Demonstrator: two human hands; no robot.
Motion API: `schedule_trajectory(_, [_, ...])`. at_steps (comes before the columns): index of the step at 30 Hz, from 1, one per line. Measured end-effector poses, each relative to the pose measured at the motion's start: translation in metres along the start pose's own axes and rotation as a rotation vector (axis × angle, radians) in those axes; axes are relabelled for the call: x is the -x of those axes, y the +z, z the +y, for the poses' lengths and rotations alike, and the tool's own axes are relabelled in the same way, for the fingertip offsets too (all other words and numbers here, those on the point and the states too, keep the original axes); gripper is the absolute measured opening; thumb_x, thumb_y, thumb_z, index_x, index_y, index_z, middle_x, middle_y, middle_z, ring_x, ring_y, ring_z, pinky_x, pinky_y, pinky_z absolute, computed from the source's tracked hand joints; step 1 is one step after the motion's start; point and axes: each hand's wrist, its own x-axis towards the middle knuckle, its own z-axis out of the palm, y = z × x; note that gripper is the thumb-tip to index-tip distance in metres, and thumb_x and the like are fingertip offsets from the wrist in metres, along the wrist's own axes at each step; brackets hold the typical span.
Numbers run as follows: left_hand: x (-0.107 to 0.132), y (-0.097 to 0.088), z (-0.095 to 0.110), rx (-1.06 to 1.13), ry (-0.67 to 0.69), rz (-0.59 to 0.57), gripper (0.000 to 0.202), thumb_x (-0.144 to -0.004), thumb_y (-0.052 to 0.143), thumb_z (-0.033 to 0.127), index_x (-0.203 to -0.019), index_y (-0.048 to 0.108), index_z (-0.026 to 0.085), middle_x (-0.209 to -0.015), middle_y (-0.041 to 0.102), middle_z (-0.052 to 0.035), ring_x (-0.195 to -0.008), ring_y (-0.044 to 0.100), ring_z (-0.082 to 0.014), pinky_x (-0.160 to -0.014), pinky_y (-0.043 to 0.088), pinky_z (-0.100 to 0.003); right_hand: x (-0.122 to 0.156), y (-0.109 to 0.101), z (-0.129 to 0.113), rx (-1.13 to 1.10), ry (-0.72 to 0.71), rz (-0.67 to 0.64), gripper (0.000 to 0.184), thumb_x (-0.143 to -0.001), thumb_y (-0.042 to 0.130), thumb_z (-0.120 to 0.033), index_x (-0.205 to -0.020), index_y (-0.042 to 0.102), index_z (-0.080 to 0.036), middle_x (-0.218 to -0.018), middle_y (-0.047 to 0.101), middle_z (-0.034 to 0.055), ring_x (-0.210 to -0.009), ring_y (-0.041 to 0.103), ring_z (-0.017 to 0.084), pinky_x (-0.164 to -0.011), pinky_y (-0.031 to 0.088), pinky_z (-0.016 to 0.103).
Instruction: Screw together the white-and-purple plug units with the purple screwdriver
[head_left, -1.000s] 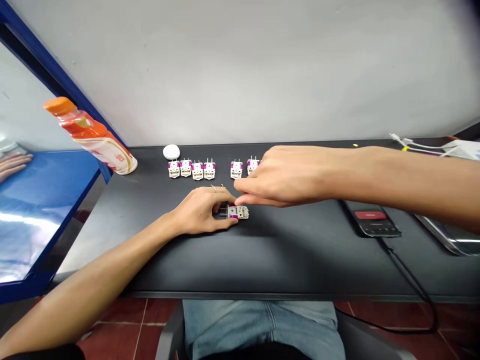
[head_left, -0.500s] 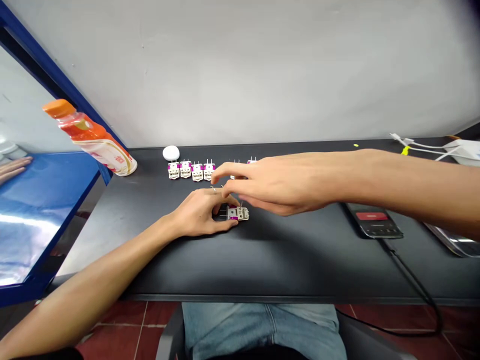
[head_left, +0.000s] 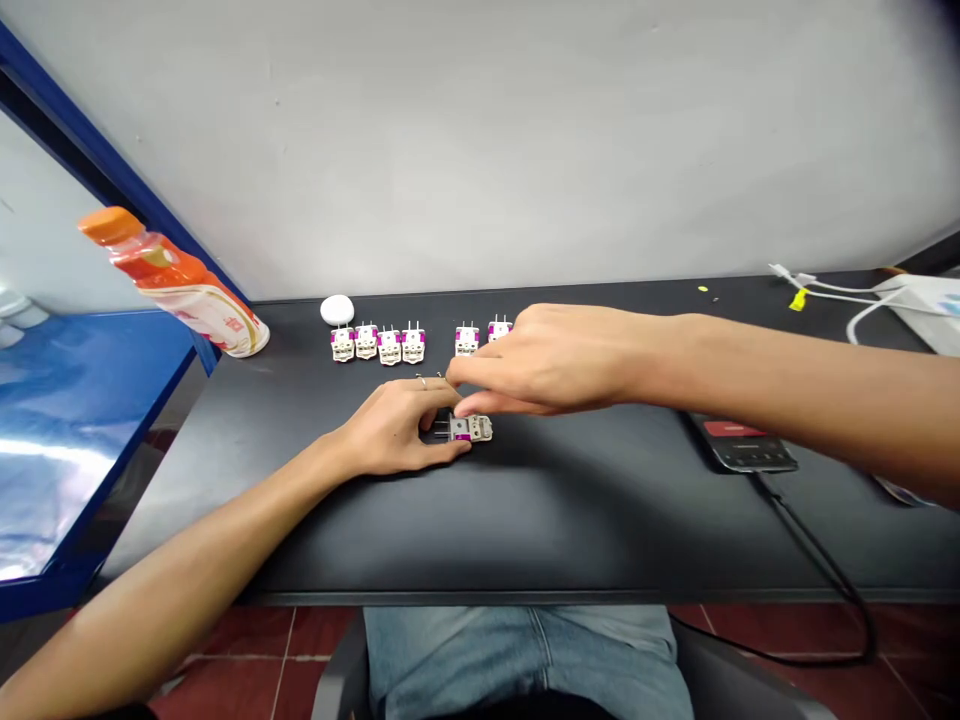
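Note:
My left hand is closed around a small white-and-purple plug part lying on the dark table. Its two metal pins point left, into the space between my thumb and fingers. Over the part reaches my right hand, thumb and forefinger drawn together by the left fingertips. Whatever may be between them is hidden or too tiny to make out. Behind my hands stand similar plug parts, pins up, in a row of several on the left. Two more plug parts stand further right, partly behind my right hand.
An orange-capped bottle stands at the left by a blue-framed panel. A white rounded object sits behind the row. To the right are a phone with a black cable and white cables beside a white box.
My right hand has shifted slightly left, its fingers drawing together by the left fingertips. More of the plug parts behind it now shows. My left hand keeps its hold on the plug part.

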Motion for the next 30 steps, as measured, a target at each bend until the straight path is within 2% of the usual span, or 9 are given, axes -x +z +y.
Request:
schedule_trajectory(3, [-0.001,0.0,0.0,-0.016,-0.017,-0.015,0.02,-0.092,0.083,0.035,-0.107,0.081,0.022,-0.077,0.068,0.0025,-0.064,0.061,-0.0144,-0.063,0.045,-0.027,-0.001,0.003,0.0,-0.042,-0.109,0.081,0.027,-0.116,0.048,-0.028,-0.122,0.071,-0.017,-0.127,0.076,0.0138,-0.068,0.059,0.015,-0.065,0.037,0.034])
schedule_trajectory(8, [-0.001,0.0,0.001,-0.022,-0.01,-0.033,0.016,-0.093,0.082,0.034,-0.101,0.078,0.021,-0.081,0.073,0.0011,-0.069,0.068,-0.0163,-0.065,0.047,-0.027,-0.007,0.002,-0.003,-0.034,-0.074,0.013,0.023,-0.117,0.05,-0.03,-0.116,0.07,-0.02,-0.086,0.074,0.0029,-0.064,0.057,0.018,-0.062,0.03,0.033])
schedule_trajectory(13, [0.002,0.0,-0.002,-0.072,-0.012,-0.061,0.023,-0.096,0.082,0.04,-0.11,0.079,0.021,-0.083,0.072,0.0001,-0.071,0.068,-0.0179,-0.066,0.049,-0.028,-0.012,-0.01,-0.005,-0.11,-0.135,0.007,0.025,-0.107,0.054,-0.015,-0.128,0.067,-0.017,-0.121,0.078,0.0111,-0.079,0.064,0.018,-0.066,0.038,0.033])
schedule_trajectory(18, [0.0,0.0,0.0,-0.035,-0.005,-0.038,0.017,-0.096,0.08,0.036,-0.104,0.078,0.021,-0.083,0.072,0.0006,-0.067,0.063,-0.0155,-0.066,0.048,-0.028,-0.011,-0.015,0.001,-0.026,-0.021,-0.089,0.023,-0.115,0.055,-0.034,-0.107,0.072,-0.02,-0.072,0.065,0.0003,-0.058,0.045,0.017,-0.059,0.028,0.035])
schedule_trajectory(20, [0.0,0.0,0.002,-0.024,-0.009,-0.033,0.017,-0.096,0.08,0.035,-0.106,0.078,0.022,-0.087,0.073,0.0002,-0.067,0.062,-0.0148,-0.065,0.048,-0.027,-0.007,-0.015,0.003,-0.008,-0.008,-0.056,0.027,-0.115,0.055,-0.039,-0.109,0.073,-0.02,-0.082,0.071,0.0032,-0.062,0.05,0.017,-0.061,0.03,0.035])
schedule_trajectory(23, [0.0,0.0,0.003,-0.027,-0.025,-0.038,0.025,-0.095,0.082,0.035,-0.116,0.08,0.023,-0.082,0.07,0.002,-0.063,0.06,-0.0138,-0.063,0.047,-0.027,-0.004,-0.014,0.002,-0.138,-0.084,-0.026,0.024,-0.114,0.051,-0.026,-0.124,0.071,-0.018,-0.111,0.078,0.0082,-0.083,0.064,0.018,-0.072,0.041,0.033])
schedule_trajectory(25, [0.0,0.0,0.003,-0.025,-0.029,-0.037,0.025,-0.095,0.083,0.035,-0.116,0.081,0.023,-0.078,0.068,0.0028,-0.062,0.059,-0.014,-0.063,0.046,-0.027,-0.004,-0.014,0.0,-0.141,-0.078,-0.078,0.024,-0.114,0.049,-0.024,-0.118,0.073,-0.018,-0.102,0.078,0.0066,-0.079,0.061,0.018,-0.07,0.04,0.033])
schedule_trajectory(28, [0.0,0.0,0.003,-0.031,-0.017,-0.022,0.017,-0.095,0.082,0.035,-0.104,0.079,0.021,-0.08,0.069,0.0014,-0.067,0.061,-0.015,-0.064,0.046,-0.027,-0.005,-0.015,-0.003,0.018,0.023,-0.166,0.038,-0.117,0.049,-0.04,-0.098,0.074,-0.019,-0.073,0.066,0.0016,-0.058,0.043,0.016,-0.061,0.028,0.035])
schedule_trajectory(30, [0.0,0.0,0.003,-0.03,-0.009,-0.031,0.017,-0.096,0.08,0.035,-0.105,0.079,0.021,-0.085,0.072,0.0002,-0.071,0.064,-0.0157,-0.067,0.047,-0.027,-0.004,-0.016,-0.003,0.064,0.016,-0.157,0.04,-0.117,0.049,-0.044,-0.098,0.074,-0.019,-0.076,0.067,0.0022,-0.056,0.039,0.015,-0.06,0.027,0.035])
